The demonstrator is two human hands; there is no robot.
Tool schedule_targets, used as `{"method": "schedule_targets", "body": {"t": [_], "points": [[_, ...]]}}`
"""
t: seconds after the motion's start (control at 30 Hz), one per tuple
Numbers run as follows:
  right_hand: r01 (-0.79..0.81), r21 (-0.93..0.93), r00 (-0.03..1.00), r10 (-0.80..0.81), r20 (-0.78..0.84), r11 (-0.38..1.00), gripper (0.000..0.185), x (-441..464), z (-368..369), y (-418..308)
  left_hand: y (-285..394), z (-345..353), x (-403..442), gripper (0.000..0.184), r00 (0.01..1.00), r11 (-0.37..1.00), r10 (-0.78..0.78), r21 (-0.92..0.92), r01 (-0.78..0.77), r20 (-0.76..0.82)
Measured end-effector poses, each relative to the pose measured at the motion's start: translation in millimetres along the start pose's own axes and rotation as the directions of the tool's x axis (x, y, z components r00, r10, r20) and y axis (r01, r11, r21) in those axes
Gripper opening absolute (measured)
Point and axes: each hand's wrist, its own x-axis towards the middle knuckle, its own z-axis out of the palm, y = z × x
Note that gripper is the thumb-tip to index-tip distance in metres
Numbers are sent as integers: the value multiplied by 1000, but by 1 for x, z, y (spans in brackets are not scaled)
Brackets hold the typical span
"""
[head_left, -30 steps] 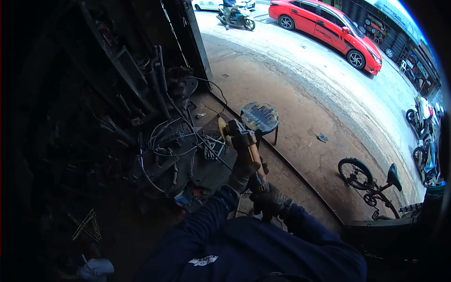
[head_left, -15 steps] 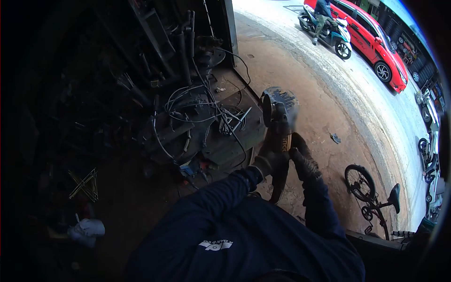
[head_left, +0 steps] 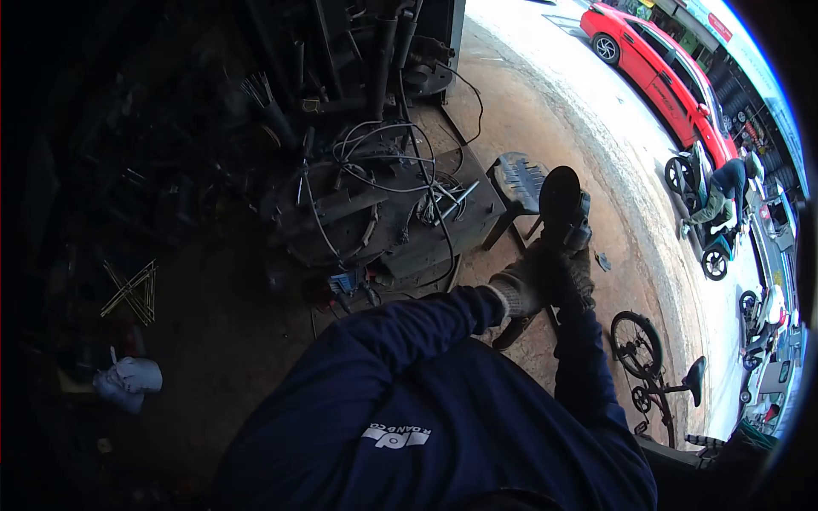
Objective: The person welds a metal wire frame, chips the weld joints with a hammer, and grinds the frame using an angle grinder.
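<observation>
An angle grinder [head_left: 580,234] is held out in front of my body, its dark round disc [head_left: 560,194] at the far end and turned partly toward me. My left hand [head_left: 521,285], in a knitted glove, is wrapped around the grinder's body from the left. Close against it, my gloved right hand [head_left: 577,277] grips the same tool from the right. The fingers of both hands are partly lost in shadow. Just left of the disc stands a stool with a slotted seat [head_left: 520,179].
A dark metal worktable [head_left: 409,247] with looped cable [head_left: 375,140] and metal pieces stands to the left. A small bicycle [head_left: 643,366] is at the right. A motorcycle with a rider [head_left: 716,204] and a red car [head_left: 656,72] are on the road. Thin rods [head_left: 132,289] lie left.
The grinder has moved right, away from in front of the stool, and turned so its disc shows. Both hands moved with it. The motorcycle has travelled along the road past the red car.
</observation>
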Motion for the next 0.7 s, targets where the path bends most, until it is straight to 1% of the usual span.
{"method": "schedule_targets", "body": {"t": [0.03, 0.07, 0.1, 0.13, 0.17, 0.2, 0.23, 0.27, 0.3, 0.33, 0.37, 0.4, 0.43, 0.47, 0.5, 0.53, 0.57, 0.6, 0.63, 0.67, 0.7], "points": [[38, -44, 999, -39, -12, 998, 51, 1, 8, 3, -5, -7, -3, 51, 1000, 1000, 7, -3, -7, -7], [69, -92, 997, -72, -23, 993, 50, 3, 15, 5, -10, -14, -5, 54, 996, 986, 62, 151, -70, 62], [108, -142, 993, -114, -35, 984, 49, 5, 26, 5, -16, -22, -7, 57, 985, 944, 104, 300, -141, 136], [110, -202, 992, -121, -44, 973, 48, 6, 36, 4, -27, -23, -12, 57, 985, 943, 111, 297, -147, 134], [100, -258, 991, -118, -56, 961, 48, 6, 46, 4, -39, -18, -22, 56, 965, 958, 232, 201, -205, -121], [25, -348, 996, -55, -75, 937, 46, 4, 61, -9, -49, -17, -28, 55, 872, 951, 309, 119, -285, -380], [24, -357, 995, -57, -82, 934, 46, 8, 66, -1, -46, -46, -39, 55, 869, 949, 314, 112, -294, -382], [-31, -196, 996, 14, -89, 980, 47, 12, 65, 14, -35, -98, -58, 54, 998, 999, 54, 0, -54, -24], [-86, -30, 993, 83, -82, 996, 47, 16, 64, 22, -33, -139, -71, 54, 914, 977, -197, -8, 213, 355], [-90, -37, 992, 87, -88, 995, 47, 16, 61, 23, -41, -159, -73, 56, 876, 961, -277, 93, 262, 395], [-158, -14, 980, 155, -122, 987, 46, 14, 58, 24, -51, -178, -74, 59, 831, 933, -359, 196, 303, 425], [-220, 18, 963, 220, -155, 975, 46, 15, 56, 24, -61, -203, -81, 59, 893, 923, -380, 167, 347, 242], [-217, 24, 962, 218, -164, 976, 46, 17, 54, 25, -75, -228, -85, 60, 919, 914, -392, 135, 382, 50], [-209, -35, 968, 202, -150, 977, 46, 16, 50, 25, -96, -249, -80, 59, 886, 886, -455, 51, 460, -85], [-212, -67, 968, 200, -152, 975, 47, 13, 49, 28, -126, -262, -80, 64, 846, 896, -375, 86, 436, -379], [-214, -98, 968, 198, -154, 972, 47, 10, 48, 30, -142, -287, -75, 72, 808, 824, -469, 152, 546, -357], [-225, -188, 967, 196, -162, 956, 49, 9, 50, 34, -156, -308, -67, 79, 757, 737, -557, 218, 640, -341], [-238, -279, 966, 197, -168, 930, 50, 9, 50, 40, -177, -314, -59, 90, 707, 653, -614, 278, 705, -350], [-255, -286, 961, 209, -180, 924, 50, 8, 50, 48, -195, -315, -53, 102, 650, 557, -669, 335, 760, -362], [-266, -250, 960, 233, -153, 931, 51, 7, 51, 59, -213, -313, -45, 102, 652, 561, -676, 336, 757, -342], [-280, -208, 958, 258, -124, 937, 52, 6, 54, 68, -229, -311, -39, 110, 605, 509, -742, 346, 789, -288]]}}
